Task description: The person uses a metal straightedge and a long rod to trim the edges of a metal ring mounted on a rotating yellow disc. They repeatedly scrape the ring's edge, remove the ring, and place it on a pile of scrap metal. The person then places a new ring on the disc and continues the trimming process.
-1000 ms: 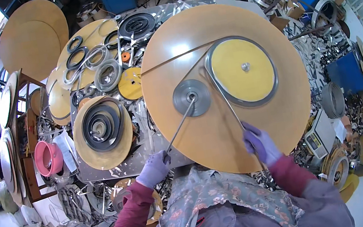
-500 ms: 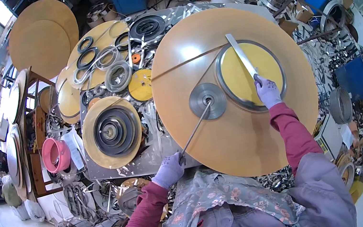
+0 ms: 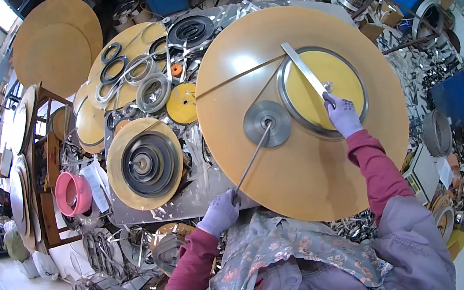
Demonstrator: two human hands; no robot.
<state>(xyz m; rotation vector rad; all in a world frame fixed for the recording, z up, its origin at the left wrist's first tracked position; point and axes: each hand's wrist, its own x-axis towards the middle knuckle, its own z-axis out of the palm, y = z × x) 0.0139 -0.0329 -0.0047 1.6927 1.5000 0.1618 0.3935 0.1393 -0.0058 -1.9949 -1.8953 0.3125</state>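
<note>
A large round tan board lies before me on the worktable. On its right part rests a yellow disc with a dark metal ring of wound strip around it. My right hand, in a pale purple glove, is closed on a flat metal bar that slants across the disc. A smaller grey strip coil lies nearer the board's middle. My left hand, also gloved, grips a thin metal rod; the rod's far end meets the coil's centre. A strip runs between coil and ring.
Left on the table is another round board carrying a dark stepped coil. Behind it lie several loose rings and a small yellow disc. A pink tub stands at the table's left. Metal scraps heap at the right.
The bar's far end has swung slightly left across the yellow disc, with my right hand still on it. The whole view has shifted a little; my left hand keeps its hold on the rod.
</note>
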